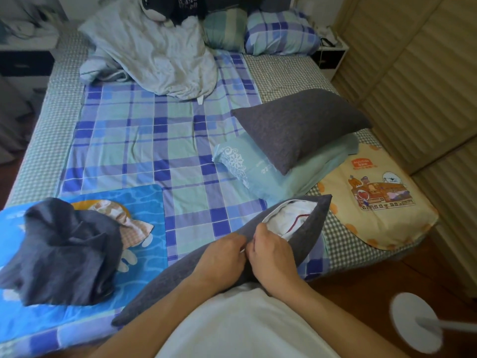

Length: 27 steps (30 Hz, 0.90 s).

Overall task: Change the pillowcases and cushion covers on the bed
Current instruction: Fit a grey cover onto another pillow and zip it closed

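Where both hands (247,257) pinch — grey cushion cover (180,277) gapes.

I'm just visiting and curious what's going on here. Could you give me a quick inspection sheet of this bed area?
Surface: bed with checked sheet, blue plaid blanket spread over it.
Job's things: grey cushion held at the bed edge, white insert showing at its open end; second grey cushion on a light blue pillow; loose grey cover crumpled.
Clutter: crumpled pale bedding, cartoon mats.
Grippers: left hand and right hand pinch the cover's opening.
Cables: nothing seen.
Surroundings: slatted wardrobe doors, wooden floor.
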Available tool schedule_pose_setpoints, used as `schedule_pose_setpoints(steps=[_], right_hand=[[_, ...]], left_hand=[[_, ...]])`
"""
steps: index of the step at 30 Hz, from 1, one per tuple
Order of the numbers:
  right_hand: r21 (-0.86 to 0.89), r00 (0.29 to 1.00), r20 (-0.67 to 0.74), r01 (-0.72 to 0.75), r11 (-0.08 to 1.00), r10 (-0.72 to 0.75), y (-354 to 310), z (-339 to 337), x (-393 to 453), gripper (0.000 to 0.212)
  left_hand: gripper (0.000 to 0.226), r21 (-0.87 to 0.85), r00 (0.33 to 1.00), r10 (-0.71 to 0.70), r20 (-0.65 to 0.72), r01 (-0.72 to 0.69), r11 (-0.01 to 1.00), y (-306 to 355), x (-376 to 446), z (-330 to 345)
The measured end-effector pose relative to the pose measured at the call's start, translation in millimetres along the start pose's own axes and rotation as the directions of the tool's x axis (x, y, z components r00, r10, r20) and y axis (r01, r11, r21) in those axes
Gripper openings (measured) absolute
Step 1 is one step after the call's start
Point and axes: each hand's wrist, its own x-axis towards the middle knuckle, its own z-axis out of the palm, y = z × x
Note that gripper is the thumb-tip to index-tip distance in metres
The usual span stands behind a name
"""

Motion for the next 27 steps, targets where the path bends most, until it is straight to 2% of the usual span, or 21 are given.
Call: schedule_pose_setpoints(steps=[6, 10, 12, 15, 18, 21, 23, 27], right_hand=[[-0.007, 0.985, -0.125, -0.121, 0.993, 0.119, 16.0, -12.2, 4.0, 0.011], [0.000, 0.978, -0.165, -0.128, 0.992, 0.126, 28.2, -18.3, 10.8, 0.015], [0.076, 0.994, -0.100, -0.046, 0.996, 0.054, 38.5, -20.2, 15.6, 0.017], [0.320, 0.994, 0.093, 0.025, 0.947, -0.058, 53.8, -28.0, 18.4, 0.017], [0.403, 0.991, 0.113, 0.015, 0.915, -0.067, 57.8, -33.5, 18.7, 0.020], [0.320, 0.994, 0.102, -0.003, 0.947, -0.031, 53.8, -26.2, 18.6, 0.015], [0.241, 0.997, 0.073, 0.007, 0.970, -0.026, 51.3, -20.2, 18.2, 0.003], [0.043, 0.992, 0.038, 0.118, 0.992, -0.120, 47.1, -9.3, 12.8, 0.015]], left_hand=[[0.014, 0.038, 1.000, 0.020, -0.007, -0.019, 0.999, 7.1, 4.0, -1.1], [0.014, 0.046, 0.999, 0.037, -0.024, -0.036, 0.998, 3.9, 1.8, -1.4], [0.015, 0.044, 0.999, 0.018, -0.034, -0.016, 0.999, -2.7, 0.1, -4.7], [0.021, 0.021, 0.998, -0.047, -0.034, 0.048, 0.999, -19.6, -6.6, -8.5], [0.026, -0.005, 0.998, -0.055, -0.030, 0.055, 0.998, -26.4, -12.9, -7.2], [0.029, 0.000, 0.999, -0.028, -0.023, 0.028, 1.000, -22.8, -13.2, -5.6], [0.027, 0.003, 1.000, -0.018, -0.015, 0.018, 1.000, -21.7, -12.9, -5.1], [0.026, -0.001, 1.000, -0.012, -0.019, 0.012, 1.000, -21.6, -14.3, -3.4]])
